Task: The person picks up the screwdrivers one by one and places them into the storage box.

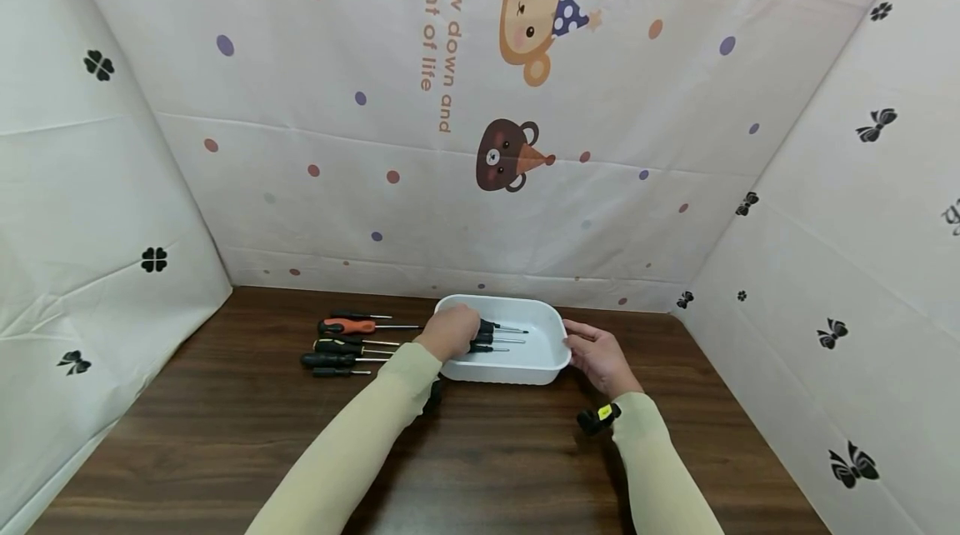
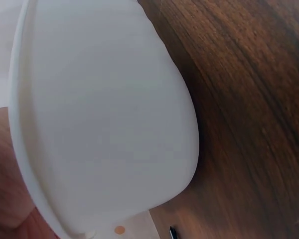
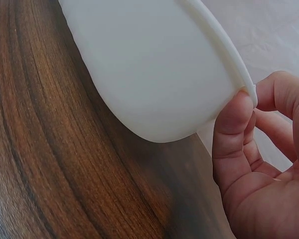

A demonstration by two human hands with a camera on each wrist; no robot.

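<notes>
A white plastic tray point(image 1: 525, 372) with rounded corners stands on the table near the back wall. Inside it lie several dark-handled screwdrivers point(image 1: 487, 337), their shafts pointing right. My left hand point(image 1: 450, 330) reaches over the tray's left end, beside those handles. Its fingertips are hidden, so whether it grips a screwdriver cannot be told; the left wrist view shows only part of this hand point(image 2: 7, 184) behind the rim. At the right end, my right hand point(image 1: 600, 358) pinches the tray's rim between thumb and fingers, plainly seen in the right wrist view.
Left of the tray, several more screwdrivers lie in a row on the brown wood-grain table point(image 1: 480, 452), among them one with an orange and black handle point(image 1: 348, 326). Patterned white cloth walls point(image 1: 420, 210) enclose the table at the back and both sides.
</notes>
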